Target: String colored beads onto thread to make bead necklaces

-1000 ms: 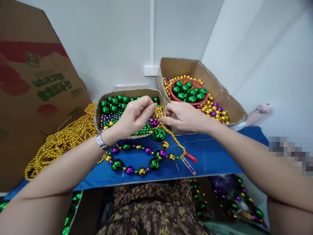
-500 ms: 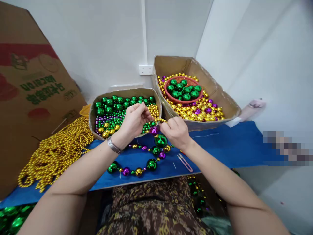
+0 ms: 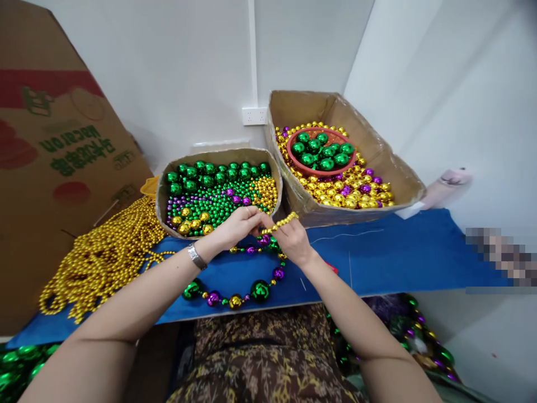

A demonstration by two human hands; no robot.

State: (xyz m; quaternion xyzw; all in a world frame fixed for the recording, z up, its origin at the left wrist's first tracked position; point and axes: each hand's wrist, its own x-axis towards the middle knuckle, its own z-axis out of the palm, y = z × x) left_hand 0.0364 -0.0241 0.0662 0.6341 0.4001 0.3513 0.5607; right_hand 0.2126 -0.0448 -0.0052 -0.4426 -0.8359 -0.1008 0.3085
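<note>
Both hands meet over the middle of the blue tabletop (image 3: 398, 246), near its front edge. The left hand (image 3: 237, 224) has thumb and fingers pinched together on the lower end of a short gold strand (image 3: 279, 223). The right hand (image 3: 293, 240) is closed on the same strand from below. The strand slants up to the right, clear of the cloth. A watch (image 3: 196, 256) sits on the left wrist.

Under the hands a necklace (image 3: 235, 294) of large green, purple and gold beads lies in a loop on the tabletop, its far part hidden by the fingers.

Just behind the hands stands the small box (image 3: 218, 154). It holds green balls along the back, small green and purple beads in the middle, and gold ones at the front left and back right. Touching it on the right, the big box (image 3: 302, 106) holds gold and purple balls and a red bowl (image 3: 289, 151) full of green balls.

Gold chains (image 3: 104, 252) are heaped at the left edge, against a leaning cardboard sheet (image 3: 50, 140).
</note>
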